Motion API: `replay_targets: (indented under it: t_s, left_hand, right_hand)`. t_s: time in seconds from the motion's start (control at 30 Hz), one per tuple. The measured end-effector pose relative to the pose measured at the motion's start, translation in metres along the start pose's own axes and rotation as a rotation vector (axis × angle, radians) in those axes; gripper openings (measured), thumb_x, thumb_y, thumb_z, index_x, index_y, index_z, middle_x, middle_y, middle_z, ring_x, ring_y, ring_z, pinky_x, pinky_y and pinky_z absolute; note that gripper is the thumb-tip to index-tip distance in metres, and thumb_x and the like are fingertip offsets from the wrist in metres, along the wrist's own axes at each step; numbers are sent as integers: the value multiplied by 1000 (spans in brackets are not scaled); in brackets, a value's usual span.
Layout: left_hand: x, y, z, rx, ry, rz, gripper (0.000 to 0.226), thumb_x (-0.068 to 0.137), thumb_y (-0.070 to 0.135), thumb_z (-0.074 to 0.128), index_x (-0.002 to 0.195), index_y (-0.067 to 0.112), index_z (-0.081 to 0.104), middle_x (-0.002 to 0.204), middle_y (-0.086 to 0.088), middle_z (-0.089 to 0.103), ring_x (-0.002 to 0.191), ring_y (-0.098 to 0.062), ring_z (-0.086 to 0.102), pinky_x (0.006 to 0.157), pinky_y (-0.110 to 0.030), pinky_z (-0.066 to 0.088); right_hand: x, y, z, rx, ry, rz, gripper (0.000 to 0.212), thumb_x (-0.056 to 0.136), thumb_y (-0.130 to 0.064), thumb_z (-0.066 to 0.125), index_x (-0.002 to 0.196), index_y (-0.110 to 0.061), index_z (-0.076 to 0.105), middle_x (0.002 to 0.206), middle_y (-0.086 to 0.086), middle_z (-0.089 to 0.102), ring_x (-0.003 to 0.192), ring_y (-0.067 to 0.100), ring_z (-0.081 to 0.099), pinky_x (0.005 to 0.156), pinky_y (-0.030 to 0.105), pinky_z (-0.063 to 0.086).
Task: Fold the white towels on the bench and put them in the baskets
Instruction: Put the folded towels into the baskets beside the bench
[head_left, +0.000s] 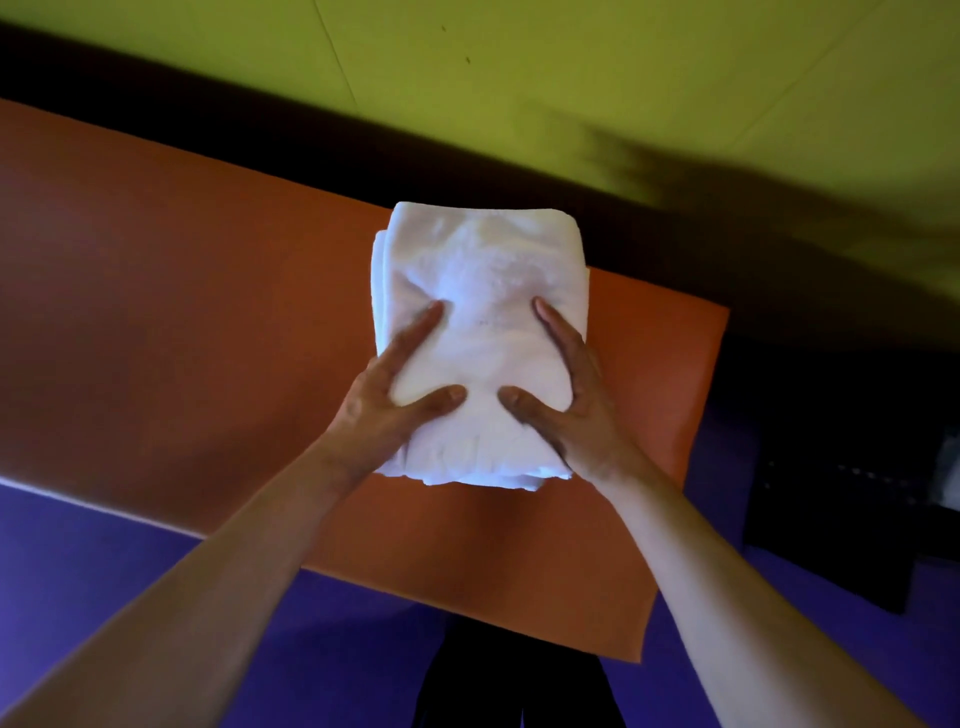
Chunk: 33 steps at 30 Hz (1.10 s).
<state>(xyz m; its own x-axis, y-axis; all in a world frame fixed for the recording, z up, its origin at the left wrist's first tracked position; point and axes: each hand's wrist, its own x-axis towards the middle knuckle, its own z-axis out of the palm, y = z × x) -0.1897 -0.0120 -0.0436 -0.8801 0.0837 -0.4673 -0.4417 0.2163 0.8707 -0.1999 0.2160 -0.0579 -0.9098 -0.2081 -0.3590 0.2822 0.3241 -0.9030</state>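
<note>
A folded white towel (483, 280), several layers thick, is held between both hands over the right end of the orange bench (156, 312). My left hand (384, 400) grips its near left side, thumb and forefinger lying on top. My right hand (576, 405) grips the near right side the same way. The remaining fingers of both hands are hidden under the towel. The towel's far edge overlaps the dark strip behind the bench, so it looks lifted off the surface.
A dark basket-like container (831, 493) stands on the floor right of the bench, with something white (950, 467) at the frame edge. The floor (104, 561) is purple and the wall (571, 62) behind is yellow-green. My dark legs show at the bottom.
</note>
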Motion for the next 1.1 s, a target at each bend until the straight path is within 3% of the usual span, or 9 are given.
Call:
replay_targets:
  t_s: [0.2,0.4,0.53,0.63,0.73,0.9,1.03,1.1]
  left_hand:
    - [-13,21,18,4,11,20,70,79,34,79,137,60,48,136,15,58,120,-1,59,97,-34,56]
    - [-21,63,74,97,-142,83,70,81,36,79,137,61,46,137,12,57,120,-2,58,95,-28,55]
    - [-30,94,131,99,-223,118,67,82,34,78,135,63,47,131,19,59,114,7,59,93,-23,55]
    - [-41,115,176,89,-301,146,68,80,35,79,135,62,48,132,17,60,116,4,61,95,-27,55]
    - [-58,133,225,95,-365,188,69,80,34,80,136,60,49,130,19,62,116,4,61,96,-28,54]
    - [-97,151,311,94,-450,230,71,78,34,78,140,53,49,127,26,61,117,10,58,90,-15,51]
    - [-133,148,381,66,-475,209,73,77,35,82,140,52,50,127,26,63,118,5,60,93,-20,53]
    - [-155,144,415,69,-470,211,73,77,35,83,140,51,51,127,23,64,117,4,61,93,-19,53]
  right_hand:
    - [-22,3,-11,115,80,-33,79,82,-41,81,148,-52,39,154,-7,38,141,9,41,112,41,45]
    - [-79,-1,-63,263,227,-23,78,83,-28,79,148,-47,42,152,-10,43,135,8,50,98,33,55]
    - [-122,1,-115,217,336,21,79,84,-28,81,144,-58,40,153,-11,40,139,10,46,108,43,49]
    - [-159,3,-154,220,419,33,78,83,-33,81,144,-58,41,154,-13,39,139,7,45,110,44,47]
    - [-202,7,-190,210,502,33,78,78,-40,81,144,-57,42,154,-11,40,138,8,47,108,43,49]
    - [-278,23,-250,244,574,67,80,78,-38,82,144,-58,42,153,-9,42,135,15,51,97,46,57]
    - [-341,47,-294,271,602,89,78,81,-28,83,141,-59,44,152,-9,41,133,13,52,95,39,59]
    - [-374,62,-314,268,594,92,78,79,-34,83,141,-61,43,152,-10,40,134,13,51,99,42,56]
